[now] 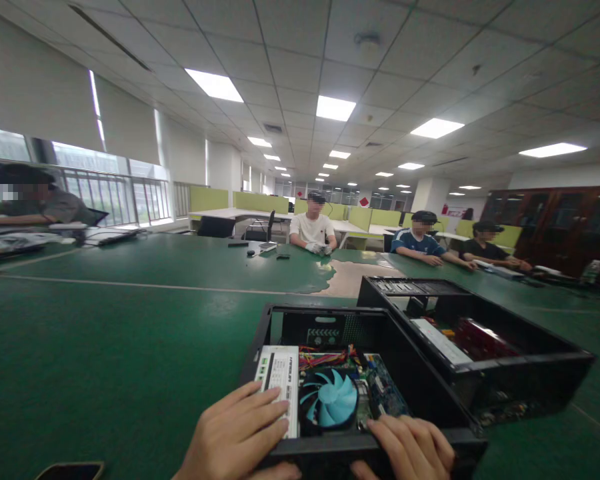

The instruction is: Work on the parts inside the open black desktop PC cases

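An open black computer case (395, 360) lies on the green table in front of me. My left hand (240, 430) is over its near left rim, fingers reaching onto the white-labelled power supply (285, 370) and thumb low on the outer side. Gripping the near wall further right is my right hand (410, 443), fingers curled over the rim and thumb outside. Between the hands sits a cooling fan (333, 399) with light blue blades. Behind it, coloured cables (325, 358) cross the circuit board (380, 377), which is partly hidden.
A second open black computer case (525, 387) stands close on the right, with a dark red part inside. At the bottom left a phone-like dark object (70, 471) is cut off by the frame. Several people sit around the large green table (130, 347); small dark items lie across it.
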Motion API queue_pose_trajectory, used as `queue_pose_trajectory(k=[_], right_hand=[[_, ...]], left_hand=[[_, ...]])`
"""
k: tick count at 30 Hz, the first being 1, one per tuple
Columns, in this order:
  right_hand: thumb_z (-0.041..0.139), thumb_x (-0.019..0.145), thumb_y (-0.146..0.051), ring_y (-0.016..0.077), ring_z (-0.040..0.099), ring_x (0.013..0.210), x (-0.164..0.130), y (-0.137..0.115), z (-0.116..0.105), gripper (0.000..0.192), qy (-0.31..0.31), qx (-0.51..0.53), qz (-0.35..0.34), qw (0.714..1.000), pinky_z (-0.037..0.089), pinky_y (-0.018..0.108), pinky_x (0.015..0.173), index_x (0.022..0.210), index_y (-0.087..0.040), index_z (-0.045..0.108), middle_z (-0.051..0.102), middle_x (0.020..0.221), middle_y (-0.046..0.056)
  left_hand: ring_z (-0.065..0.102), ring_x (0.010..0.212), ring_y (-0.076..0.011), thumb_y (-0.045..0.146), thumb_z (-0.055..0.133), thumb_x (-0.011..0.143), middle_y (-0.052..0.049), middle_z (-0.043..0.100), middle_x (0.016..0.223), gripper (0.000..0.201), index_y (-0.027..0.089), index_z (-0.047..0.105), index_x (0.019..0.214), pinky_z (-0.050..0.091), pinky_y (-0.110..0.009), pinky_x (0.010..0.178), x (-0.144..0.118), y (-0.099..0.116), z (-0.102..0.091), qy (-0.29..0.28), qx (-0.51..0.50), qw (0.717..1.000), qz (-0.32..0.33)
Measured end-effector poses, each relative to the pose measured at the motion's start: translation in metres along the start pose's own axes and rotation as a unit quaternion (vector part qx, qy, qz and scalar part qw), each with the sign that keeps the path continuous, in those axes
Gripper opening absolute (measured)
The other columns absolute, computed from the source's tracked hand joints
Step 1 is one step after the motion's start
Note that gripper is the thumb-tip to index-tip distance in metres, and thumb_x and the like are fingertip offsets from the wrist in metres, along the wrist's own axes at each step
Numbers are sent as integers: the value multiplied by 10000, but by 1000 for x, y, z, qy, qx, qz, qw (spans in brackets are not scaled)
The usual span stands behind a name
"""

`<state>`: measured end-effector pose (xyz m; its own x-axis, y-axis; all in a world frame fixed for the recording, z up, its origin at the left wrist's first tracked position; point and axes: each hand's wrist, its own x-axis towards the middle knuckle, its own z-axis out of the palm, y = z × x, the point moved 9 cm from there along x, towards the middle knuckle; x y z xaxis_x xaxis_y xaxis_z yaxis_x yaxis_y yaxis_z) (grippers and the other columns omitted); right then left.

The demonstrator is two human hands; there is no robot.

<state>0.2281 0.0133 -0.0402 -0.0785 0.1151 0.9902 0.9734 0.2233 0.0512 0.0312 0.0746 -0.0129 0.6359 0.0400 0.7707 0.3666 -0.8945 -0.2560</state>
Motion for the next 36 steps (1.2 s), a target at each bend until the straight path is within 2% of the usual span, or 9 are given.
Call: queue_pose_trajectory(k=[3, 8, 13, 19, 30, 36], right_hand=[[522, 861, -525, 167, 583, 664, 6, 10, 15, 331, -28, 6, -39, 999, 352, 357, 731, 823, -224, 655, 688, 699, -13], [556, 852, -458, 181, 584, 736, 2, 26, 44, 292, -63, 13, -94, 993, 351, 362, 755, 895, -188, 657, 698, 778, 15], [575, 841, -438, 200, 573, 793, -2, 32, 71, 291, -71, 15, -89, 993, 337, 379, 798, 949, -179, 651, 693, 832, 31], [549, 866, -449, 203, 572, 787, 7, 40, 98, 275, -48, 30, -10, 998, 338, 388, 817, 937, -200, 643, 688, 819, 24], [604, 832, -449, 195, 559, 827, -2, 61, 162, 314, -62, -17, -66, 996, 330, 379, 835, 1026, -205, 641, 689, 893, 21], [611, 828, -460, 192, 557, 854, 3, 68, 193, 329, -65, -34, -51, 996, 320, 379, 865, 1050, -218, 638, 691, 921, 12]], left_hand=[[664, 960, -231, 404, 681, 765, -58, 719, 996, 331, 174, 641, 999, 556, -400, 856, 4, -9, 12, 15, -3, 1000, 18], [672, 935, -228, 354, 692, 758, -56, 723, 977, 309, 173, 633, 1000, 556, -415, 847, 8, -32, 30, 32, -24, 999, -3], [680, 909, -210, 353, 722, 728, -49, 728, 952, 301, 176, 641, 957, 551, -379, 854, 14, -56, 40, 41, -39, 998, -12], [693, 856, -195, 357, 728, 720, -37, 736, 898, 263, 183, 657, 903, 563, -345, 815, 23, -83, 50, 57, -40, 997, -14], [687, 794, -183, 370, 714, 724, -50, 730, 872, 264, 156, 652, 866, 568, -336, 749, 29, -139, 89, 45, -45, 998, -17], [674, 819, -192, 438, 675, 747, -60, 720, 884, 312, 150, 656, 865, 556, -327, 746, 29, -175, 114, 18, -24, 999, -43]])
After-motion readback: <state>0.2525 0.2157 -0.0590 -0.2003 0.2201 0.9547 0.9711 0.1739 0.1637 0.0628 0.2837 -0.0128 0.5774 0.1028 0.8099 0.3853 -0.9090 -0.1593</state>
